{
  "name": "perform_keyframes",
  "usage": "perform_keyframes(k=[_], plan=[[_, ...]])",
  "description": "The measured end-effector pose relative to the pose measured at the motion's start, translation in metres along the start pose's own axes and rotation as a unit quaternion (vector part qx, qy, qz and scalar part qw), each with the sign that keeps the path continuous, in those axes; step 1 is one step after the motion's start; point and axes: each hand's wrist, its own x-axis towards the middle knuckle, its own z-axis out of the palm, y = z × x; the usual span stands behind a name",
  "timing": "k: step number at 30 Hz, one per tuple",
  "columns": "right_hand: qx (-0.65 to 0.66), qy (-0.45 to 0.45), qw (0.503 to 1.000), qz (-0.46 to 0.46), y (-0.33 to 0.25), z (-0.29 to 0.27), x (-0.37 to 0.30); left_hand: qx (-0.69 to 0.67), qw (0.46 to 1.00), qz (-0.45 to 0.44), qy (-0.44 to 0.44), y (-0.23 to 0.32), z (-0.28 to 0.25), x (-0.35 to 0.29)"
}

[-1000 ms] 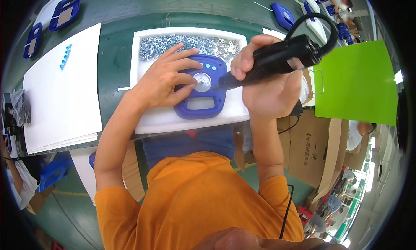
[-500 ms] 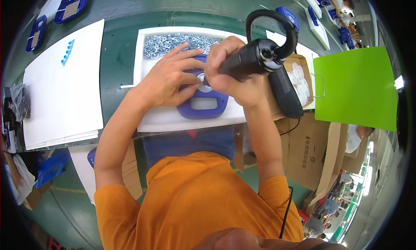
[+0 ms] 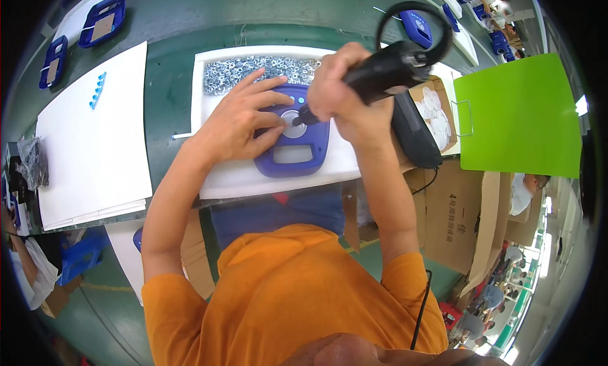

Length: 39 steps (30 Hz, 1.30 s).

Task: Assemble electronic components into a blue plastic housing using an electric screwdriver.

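— On the white foam tray (image 3: 278,182) lies the blue plastic handled housing (image 3: 292,141); left hand (image 3: 237,122), fingers spread, presses it flat.
— Right hand (image 3: 339,96)?
— Fingers wrapped round the black electric screwdriver (image 3: 386,68), tip on the housing's centre.
— Risk?
— Probably the bit slipping if tilted.
— Surroundings?
— Green table (image 3: 168,112), silver washers (image 3: 253,69) behind the housing.
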Motion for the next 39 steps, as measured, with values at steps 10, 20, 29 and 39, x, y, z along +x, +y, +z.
perform_keyframes(k=[10,20,29,39], plan=[[-0.168,0.219,0.961,-0.008,-0.074,-0.068,-0.004,-0.007,1.000,0.000,-0.013,0.000,0.000,0.000],[-0.052,0.235,0.967,0.090,-0.060,-0.055,-0.030,-0.011,1.000,-0.014,-0.015,0.001,0.000,-0.001],[0.083,0.224,0.969,0.065,-0.056,-0.072,-0.043,-0.010,1.000,-0.011,-0.015,0.001,0.000,0.000],[0.077,0.162,0.983,0.040,-0.048,-0.046,-0.042,-0.012,1.000,-0.009,-0.015,0.000,0.000,-0.001]])
